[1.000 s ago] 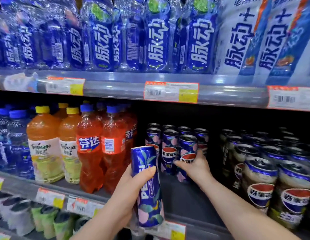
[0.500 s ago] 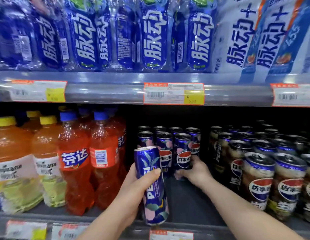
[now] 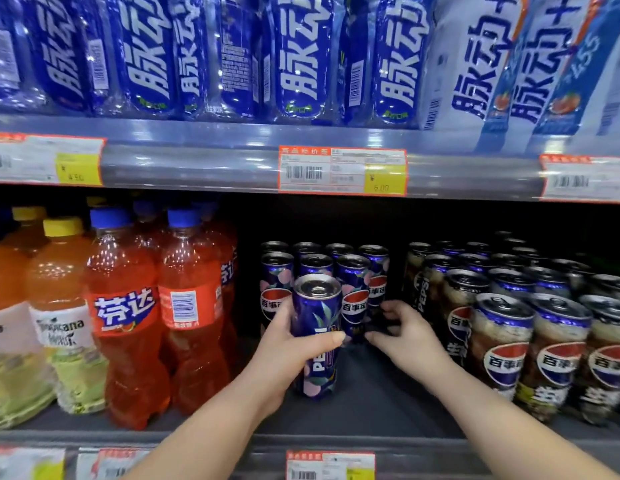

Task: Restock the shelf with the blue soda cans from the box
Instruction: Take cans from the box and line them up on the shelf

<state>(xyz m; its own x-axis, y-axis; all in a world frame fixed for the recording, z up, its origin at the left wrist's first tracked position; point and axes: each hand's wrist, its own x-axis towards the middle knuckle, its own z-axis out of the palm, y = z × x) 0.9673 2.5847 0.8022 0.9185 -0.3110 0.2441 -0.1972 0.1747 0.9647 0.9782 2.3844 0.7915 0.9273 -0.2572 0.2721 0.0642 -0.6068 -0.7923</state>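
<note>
My left hand grips a slim blue Pepsi can, upright, low over the dark shelf board in front of the stocked row. Several matching blue cans stand in rows at the back of the shelf. My right hand is just right of the front-most stocked can with fingers spread, and nothing is in its grasp. The box is out of view.
Brown-patterned Pepsi cans fill the shelf to the right. Orange Fanta bottles and Tropicana bottles stand on the left. The upper shelf edge with price tags hangs overhead, carrying blue bottled drinks.
My left hand has carried the can forward and up into the shelf, close to the stocked row. My right hand has come off the stocked can and opened.
</note>
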